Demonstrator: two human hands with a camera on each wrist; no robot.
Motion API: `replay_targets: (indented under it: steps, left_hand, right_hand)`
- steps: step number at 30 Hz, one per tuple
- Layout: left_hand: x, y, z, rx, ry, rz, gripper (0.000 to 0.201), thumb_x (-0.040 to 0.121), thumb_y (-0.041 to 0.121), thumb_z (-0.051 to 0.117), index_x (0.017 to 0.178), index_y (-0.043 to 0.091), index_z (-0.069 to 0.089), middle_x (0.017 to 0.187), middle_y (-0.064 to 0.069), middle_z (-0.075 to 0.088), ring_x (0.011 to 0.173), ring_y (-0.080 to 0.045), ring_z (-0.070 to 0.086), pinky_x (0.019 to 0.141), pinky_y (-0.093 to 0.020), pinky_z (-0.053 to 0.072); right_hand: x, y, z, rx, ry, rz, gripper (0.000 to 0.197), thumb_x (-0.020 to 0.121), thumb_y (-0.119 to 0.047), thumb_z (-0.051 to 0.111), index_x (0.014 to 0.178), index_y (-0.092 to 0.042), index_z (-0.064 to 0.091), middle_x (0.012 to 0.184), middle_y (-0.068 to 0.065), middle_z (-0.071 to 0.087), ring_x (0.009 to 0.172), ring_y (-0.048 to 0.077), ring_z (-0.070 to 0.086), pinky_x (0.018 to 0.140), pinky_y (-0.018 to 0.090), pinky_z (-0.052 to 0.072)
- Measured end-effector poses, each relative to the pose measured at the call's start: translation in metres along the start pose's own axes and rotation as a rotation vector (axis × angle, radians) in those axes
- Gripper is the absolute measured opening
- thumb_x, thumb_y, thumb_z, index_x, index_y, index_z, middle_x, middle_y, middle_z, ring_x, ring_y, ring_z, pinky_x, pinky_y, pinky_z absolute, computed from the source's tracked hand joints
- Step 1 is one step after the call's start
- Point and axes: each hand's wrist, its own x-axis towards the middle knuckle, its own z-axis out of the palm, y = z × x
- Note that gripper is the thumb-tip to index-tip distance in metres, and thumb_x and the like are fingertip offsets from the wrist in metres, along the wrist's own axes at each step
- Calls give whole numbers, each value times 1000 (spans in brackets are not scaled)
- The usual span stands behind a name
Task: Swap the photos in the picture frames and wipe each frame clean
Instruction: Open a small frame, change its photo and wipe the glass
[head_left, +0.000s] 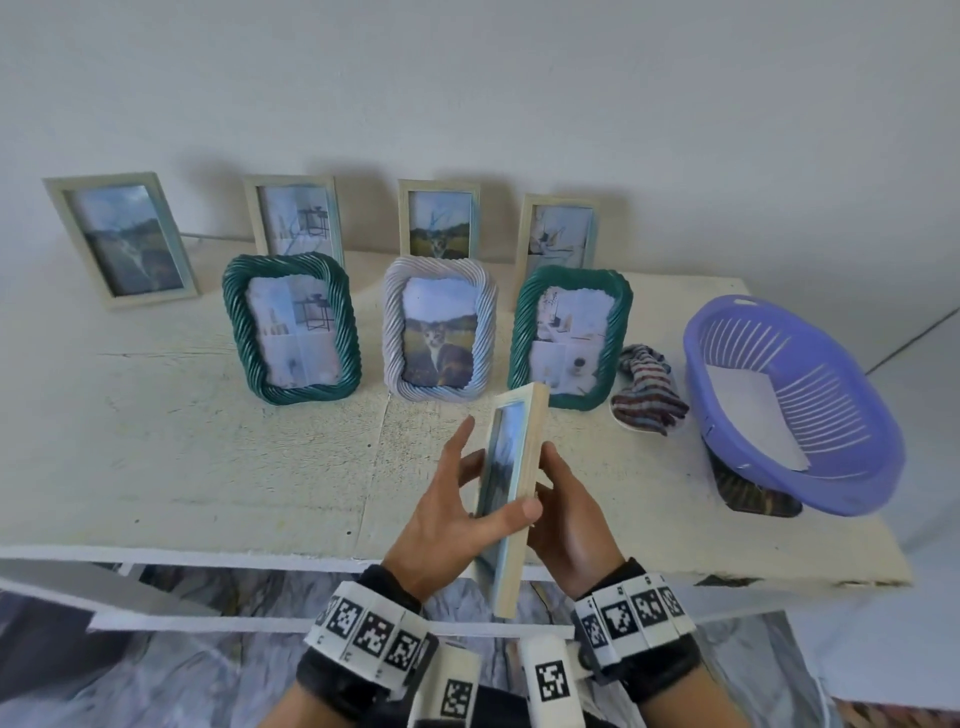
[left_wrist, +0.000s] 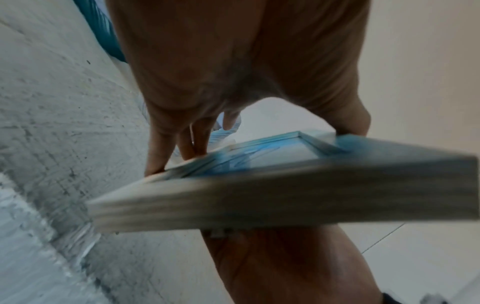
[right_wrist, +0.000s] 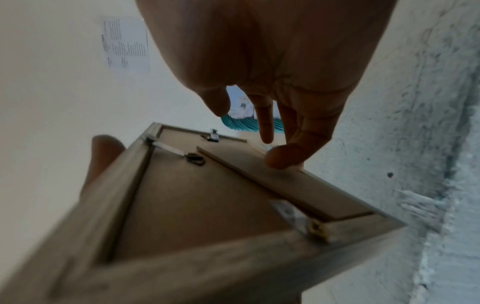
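Pale wooden picture frame (head_left: 511, 488) held edge-on above the table's (head_left: 208, 457) near edge, glass facing left. Left hand (head_left: 441, 512) gripping it, thumb (head_left: 522, 512) hooked over the narrow side, fingers (left_wrist: 200, 135) nearly straight against the front. Right hand (head_left: 569, 525) behind, fingers (right_wrist: 285, 155) loosely spread, one fingertip touching the backing board (right_wrist: 197, 197).

Held frame (head_left: 511, 499): turning edge-on in the head view, hiding its photo; motion-blurred in both wrist views.
Dark cloth (head_left: 753, 493): lying mostly hidden under the purple basket (head_left: 841, 483).
Right hand (head_left: 569, 525): fingers sitting behind the frame, unseen from the head.
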Motion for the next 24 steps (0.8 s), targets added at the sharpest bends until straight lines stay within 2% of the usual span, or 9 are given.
replay_targets:
  steps: [1,4,7,9,12,14,16,21,24]
  left_hand:
    - [0,0,-1,-27,-3,15,110,55,69,74,147,44,19,141,11,48,132,2,41,104,-27,37]
    - [2,-1,-10,-188,56,61,82,66,55,74,138,36,40,133,6,57,123,-9,54,95,-32,48]
    - [5,-5,-27,-341,189,69,42,82,32,75,117,15,58,109,-9,68,98,-24,68,73,-39,57]
    - [9,-13,-35,-273,252,26,34,81,27,69,111,11,63,100,-11,71,91,-26,70,61,-36,58]
    - [17,-35,-38,-74,296,-64,34,78,35,71,108,20,69,92,-5,74,90,-23,71,63,-43,61]
    - [21,-47,-39,76,342,-82,25,83,29,73,107,20,72,88,0,73,88,-17,70,65,-42,62]
    - [23,-53,-38,166,356,-87,24,87,23,70,109,13,72,88,2,72,85,-11,69,65,-36,62]
    - [26,-59,-37,299,348,-43,26,87,24,70,110,11,71,93,-2,72,84,-7,67,69,-36,61]
    - [27,-57,-36,386,331,-23,32,82,31,75,109,14,71,88,7,70,83,-5,65,75,-35,60]
  right_hand:
    - [1,-3,-1,-7,14,-10,47,98,-47,42,115,-11,65,102,26,64,91,39,57,89,58,45]
    - [5,-8,-11,-114,137,-98,39,99,-41,41,108,-11,64,83,9,65,69,21,55,63,33,46]
    - [5,-11,-23,-233,197,-176,34,100,-35,41,106,-12,66,86,9,68,75,20,63,64,30,50]
    - [5,-11,-29,-331,199,-231,28,100,-28,44,104,-15,68,93,8,71,84,20,68,68,33,55]
    - [8,-3,-38,-707,223,-373,17,97,-21,51,101,-21,68,99,-6,69,94,6,62,80,25,50]
    - [10,4,-41,-876,216,-429,17,96,-17,52,107,-22,65,102,-9,66,91,-2,58,75,11,44]
    - [12,11,-42,-987,225,-456,19,96,-18,53,111,-21,64,101,-6,65,90,-2,57,72,5,41]
    - [18,22,-43,-1131,244,-489,19,95,-22,56,111,-21,66,97,0,60,84,2,56,74,8,41]
    - [19,23,-42,-1208,235,-493,22,95,-21,54,114,-19,66,94,0,55,81,9,56,75,16,42]
